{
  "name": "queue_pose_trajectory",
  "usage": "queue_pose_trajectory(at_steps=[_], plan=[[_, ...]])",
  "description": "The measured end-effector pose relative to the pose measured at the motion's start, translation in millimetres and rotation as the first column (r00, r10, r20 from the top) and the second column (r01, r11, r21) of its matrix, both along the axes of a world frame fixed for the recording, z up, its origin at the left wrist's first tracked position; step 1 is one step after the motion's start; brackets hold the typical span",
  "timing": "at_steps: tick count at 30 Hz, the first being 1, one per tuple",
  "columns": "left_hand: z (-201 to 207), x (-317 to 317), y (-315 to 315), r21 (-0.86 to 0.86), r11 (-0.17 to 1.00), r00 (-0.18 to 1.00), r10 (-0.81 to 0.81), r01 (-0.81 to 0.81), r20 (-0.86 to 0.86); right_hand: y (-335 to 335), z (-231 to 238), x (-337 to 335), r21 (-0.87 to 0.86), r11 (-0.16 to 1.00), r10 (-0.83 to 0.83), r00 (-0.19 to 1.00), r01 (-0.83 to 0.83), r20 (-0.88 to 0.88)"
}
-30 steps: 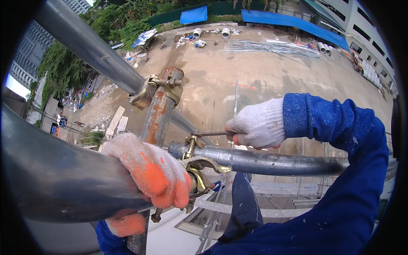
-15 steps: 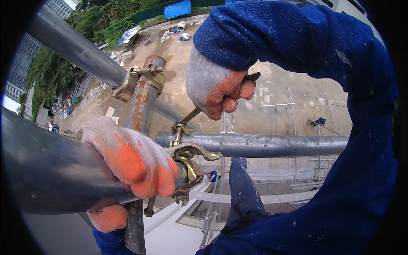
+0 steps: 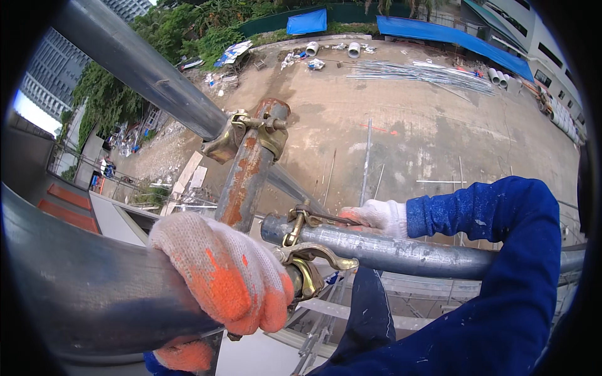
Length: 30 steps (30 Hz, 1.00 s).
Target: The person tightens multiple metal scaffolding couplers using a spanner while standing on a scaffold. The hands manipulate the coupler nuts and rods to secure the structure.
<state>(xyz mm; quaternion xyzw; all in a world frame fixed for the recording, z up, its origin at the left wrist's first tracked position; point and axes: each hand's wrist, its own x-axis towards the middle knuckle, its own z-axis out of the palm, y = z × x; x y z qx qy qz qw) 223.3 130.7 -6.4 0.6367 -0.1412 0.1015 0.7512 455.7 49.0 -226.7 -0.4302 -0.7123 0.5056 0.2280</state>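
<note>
My left hand [image 3: 219, 272], in a white and orange work glove, wraps round a thick grey steel pipe [image 3: 94, 288] at the lower left. Just beyond its fingers sits a brass-coloured scaffold clamp [image 3: 305, 254], joining that pipe's area to a horizontal pipe [image 3: 407, 252] running right. My gloved right hand [image 3: 376, 217] is closed on a thin dark wrench [image 3: 332, 218]. The wrench's far end meets the nut on the clamp's bolt [image 3: 301, 219]. Part of the right hand is hidden behind the horizontal pipe.
A rusty pipe [image 3: 244, 182] carries a second clamp [image 3: 266, 131] holding a slanting pipe [image 3: 138, 69]. The ground [image 3: 313, 125] lies far below, with stacked pipes [image 3: 426, 75] and blue sheeting [image 3: 451, 41]. My leg [image 3: 367, 301] hangs below the horizontal pipe.
My right hand has swung the wrench from above the clamp down to the right, beside the horizontal pipe. My left hand keeps its hold. The view has shifted, showing more ground.
</note>
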Motion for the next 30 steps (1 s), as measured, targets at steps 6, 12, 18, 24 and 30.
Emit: queue_pose_trajectory(at_steps=[6,12,18,24,30], plan=[[-2,-17,-8,-0.003,0.976,0.976,0.216,-0.216,0.023,93,-55,-84,0.565,0.824,0.222,0.893,0.043,-0.391],[-14,-22,-9,-0.154,0.971,0.981,0.191,-0.183,0.043,113,-46,-94,0.28,0.946,-0.006,0.869,0.165,-0.494],[-15,-27,-3,-0.192,0.976,0.995,0.102,-0.1,0.001,96,-48,-56,-0.006,0.996,-0.087,0.963,0.088,-0.257],[8,-16,13,0.04,0.995,0.995,-0.094,0.095,-0.021,52,25,-11,-0.241,0.97,0.011,1.0,-0.015,-0.015],[4,-11,12,-0.04,0.996,0.997,-0.076,0.075,-0.027,4,125,13,-0.205,0.979,0.072,0.905,0.017,0.418]])
